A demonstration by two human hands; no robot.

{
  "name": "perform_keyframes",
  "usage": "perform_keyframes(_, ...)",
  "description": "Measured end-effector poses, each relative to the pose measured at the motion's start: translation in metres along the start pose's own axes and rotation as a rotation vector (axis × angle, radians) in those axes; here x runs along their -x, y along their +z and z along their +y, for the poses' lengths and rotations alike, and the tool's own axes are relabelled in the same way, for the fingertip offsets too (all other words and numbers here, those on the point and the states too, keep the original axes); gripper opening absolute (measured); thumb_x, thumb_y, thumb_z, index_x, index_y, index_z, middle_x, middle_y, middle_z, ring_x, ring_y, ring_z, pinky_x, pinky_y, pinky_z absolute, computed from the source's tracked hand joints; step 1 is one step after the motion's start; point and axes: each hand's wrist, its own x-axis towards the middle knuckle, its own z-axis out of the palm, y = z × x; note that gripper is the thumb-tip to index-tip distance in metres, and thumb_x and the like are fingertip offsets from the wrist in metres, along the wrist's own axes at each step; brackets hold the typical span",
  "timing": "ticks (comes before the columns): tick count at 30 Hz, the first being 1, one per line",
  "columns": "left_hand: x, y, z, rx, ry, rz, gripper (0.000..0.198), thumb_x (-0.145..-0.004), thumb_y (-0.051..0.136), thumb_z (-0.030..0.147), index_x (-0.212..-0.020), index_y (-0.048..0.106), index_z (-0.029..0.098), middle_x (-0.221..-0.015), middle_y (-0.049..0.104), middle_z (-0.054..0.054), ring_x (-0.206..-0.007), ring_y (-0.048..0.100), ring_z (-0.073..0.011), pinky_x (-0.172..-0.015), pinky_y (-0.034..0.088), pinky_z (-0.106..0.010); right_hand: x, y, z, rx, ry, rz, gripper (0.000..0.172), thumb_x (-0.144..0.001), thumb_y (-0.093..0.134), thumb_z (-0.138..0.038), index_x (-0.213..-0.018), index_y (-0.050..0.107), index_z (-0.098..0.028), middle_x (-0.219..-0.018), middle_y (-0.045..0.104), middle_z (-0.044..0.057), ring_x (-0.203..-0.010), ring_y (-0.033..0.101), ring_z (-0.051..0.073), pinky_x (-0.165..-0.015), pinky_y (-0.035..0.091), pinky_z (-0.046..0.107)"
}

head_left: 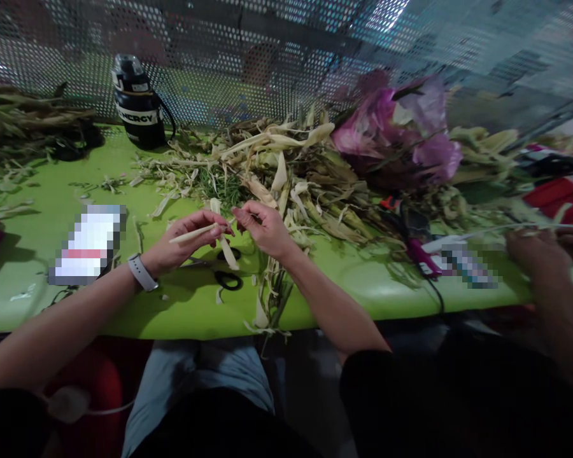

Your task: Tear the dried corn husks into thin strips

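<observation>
My left hand, with a pale watch band at the wrist, is closed on pale strips of corn husk. One strip points left across the fingers and another hangs down from the fingertips. Close by on the right, my right hand is in a pinch, its fingertips almost meeting those of the left; what is between them is too small to make out. Beneath the hands lies a pair of scissors with black handles, partly covered by the left hand and the husk.
Behind the hands spreads a heap of dried husks with green sprigs. A black bottle, a phone, a pink plastic bag and a magenta-handled corded tool are on the green table. A co-worker's hands work at right.
</observation>
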Motion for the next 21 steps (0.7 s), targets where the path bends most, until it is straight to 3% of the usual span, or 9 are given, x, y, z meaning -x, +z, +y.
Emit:
perform_keyframes(7, -0.001, -0.002, -0.004, 0.023, 0.064, -0.028, 0.019, -0.083, 0.078, 0.028, -0.099, 0.073, 0.018, -0.097, 0.075, -0.005, -0.088, 0.068, -0.0134, -0.079, 0.052, -0.022, -0.003, 0.0, 0.009, -0.035, 0.007, 0.04, 0.048, -0.09, 0.055, -0.065, -0.073, 0.054, -0.02, -0.068, 0.055, -0.001, -0.065, 0.052, 0.012, -0.066, 0.042, 0.028)
perform_keyframes(10, -0.004, -0.004, -0.003, 0.007, 0.117, 0.087, 0.02, -0.083, 0.078, 0.029, -0.1, 0.074, 0.019, -0.098, 0.075, -0.005, -0.087, 0.068, -0.012, -0.071, 0.051, -0.018, -0.001, -0.001, 0.008, 0.021, -0.053, 0.219, 0.041, -0.092, 0.055, -0.062, -0.086, 0.055, -0.021, -0.078, 0.056, 0.0, -0.069, 0.053, 0.012, -0.067, 0.043, 0.028)
perform_keyframes(12, -0.006, -0.006, -0.001, -0.004, 0.159, 0.158, 0.02, -0.085, 0.077, 0.03, -0.102, 0.074, 0.02, -0.099, 0.075, -0.005, -0.084, 0.067, -0.0109, -0.067, 0.05, -0.017, 0.002, -0.001, 0.004, 0.102, -0.101, 0.361, 0.038, -0.094, 0.054, -0.059, -0.086, 0.053, -0.022, -0.08, 0.055, 0.0, -0.07, 0.051, 0.012, -0.067, 0.042, 0.028)
perform_keyframes(13, -0.007, -0.007, -0.001, -0.012, 0.176, 0.176, 0.021, -0.085, 0.077, 0.03, -0.103, 0.074, 0.02, -0.1, 0.075, -0.005, -0.083, 0.066, -0.0105, -0.067, 0.05, -0.017, 0.004, 0.0, 0.002, 0.133, -0.115, 0.373, 0.038, -0.095, 0.053, -0.058, -0.084, 0.052, -0.022, -0.078, 0.054, 0.0, -0.068, 0.05, 0.012, -0.066, 0.041, 0.028)
perform_keyframes(15, -0.008, -0.01, -0.002, -0.029, 0.194, 0.167, 0.024, -0.084, 0.077, 0.028, -0.107, 0.074, 0.021, -0.101, 0.074, -0.005, -0.082, 0.066, -0.0102, -0.067, 0.051, -0.017, 0.007, 0.003, -0.003, 0.148, -0.115, 0.241, 0.041, -0.095, 0.053, -0.059, -0.078, 0.052, -0.021, -0.071, 0.052, -0.001, -0.063, 0.047, 0.012, -0.06, 0.038, 0.028)
perform_keyframes(18, -0.009, -0.013, -0.004, -0.07, 0.201, 0.114, 0.029, -0.082, 0.079, 0.026, -0.11, 0.073, 0.021, -0.102, 0.074, -0.005, -0.078, 0.065, -0.0098, -0.067, 0.052, -0.018, 0.01, 0.009, -0.007, 0.08, -0.037, -0.13, 0.045, -0.095, 0.051, -0.06, -0.076, 0.055, -0.02, -0.065, 0.055, -0.001, -0.059, 0.049, 0.011, -0.058, 0.037, 0.027)
perform_keyframes(21, -0.009, -0.013, -0.004, -0.106, 0.201, 0.122, 0.028, -0.082, 0.08, 0.027, -0.107, 0.073, 0.018, -0.099, 0.074, -0.006, -0.077, 0.067, -0.0102, -0.068, 0.054, -0.02, 0.009, 0.011, -0.006, 0.037, 0.02, -0.284, 0.043, -0.098, 0.047, -0.054, -0.075, 0.056, -0.019, -0.062, 0.056, -0.002, -0.059, 0.052, 0.011, -0.06, 0.039, 0.026)
